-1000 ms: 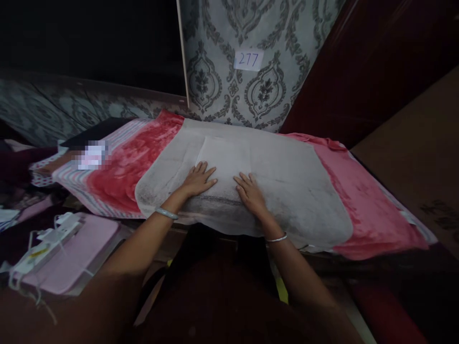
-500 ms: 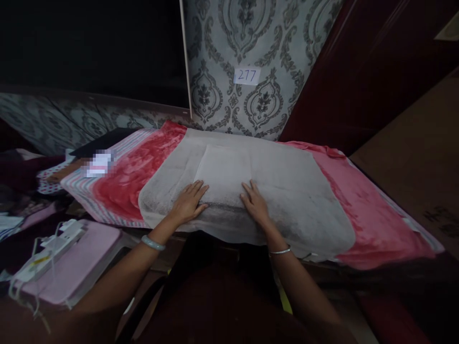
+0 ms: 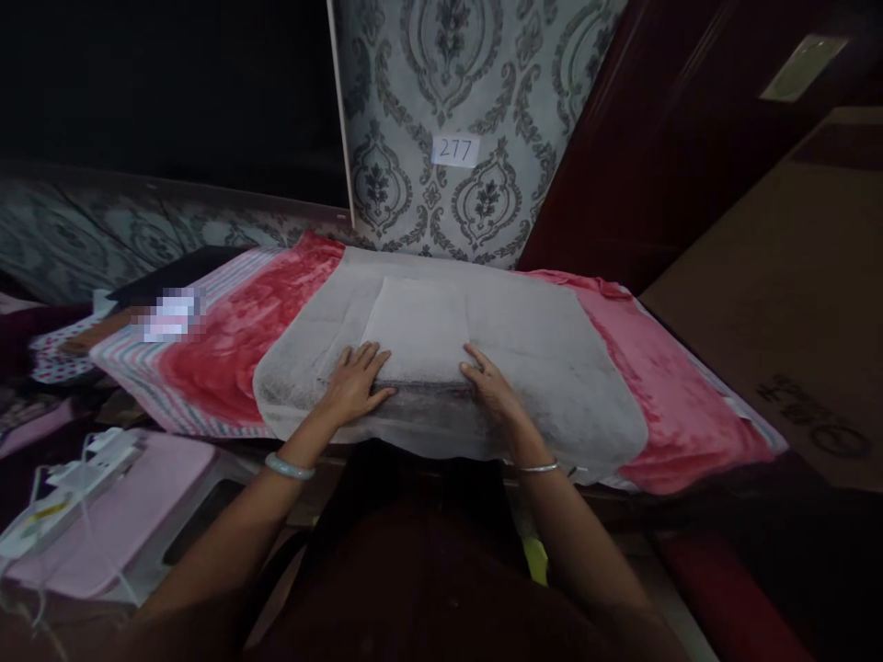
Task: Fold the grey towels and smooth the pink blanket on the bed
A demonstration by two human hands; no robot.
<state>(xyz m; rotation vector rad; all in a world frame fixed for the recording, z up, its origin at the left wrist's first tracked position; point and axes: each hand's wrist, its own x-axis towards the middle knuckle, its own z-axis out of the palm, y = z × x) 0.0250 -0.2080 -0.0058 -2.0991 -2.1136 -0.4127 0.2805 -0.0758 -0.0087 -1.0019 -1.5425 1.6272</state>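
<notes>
Pale folded cloth (image 3: 420,322): flat on grey cloth (image 3: 544,340) | left hand (image 3: 353,384): fingers spread, released, at its near left corner | right hand (image 3: 495,386): fingers at its right edge, pinching or not, cannot tell | advice: press lightly, evenly; keep edges square

Fingers (image 3: 377,367) on grey cloth (image 3: 552,354)

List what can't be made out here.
All head view:
Gray cloth: parts covered by left hand and right hand.
Right hand's grip: some fingers hidden by the hand itself.
Screen: cut off by top and left edges.
Carton: cut off by right edge; print blurred.
Pale item: pixelated.
</notes>
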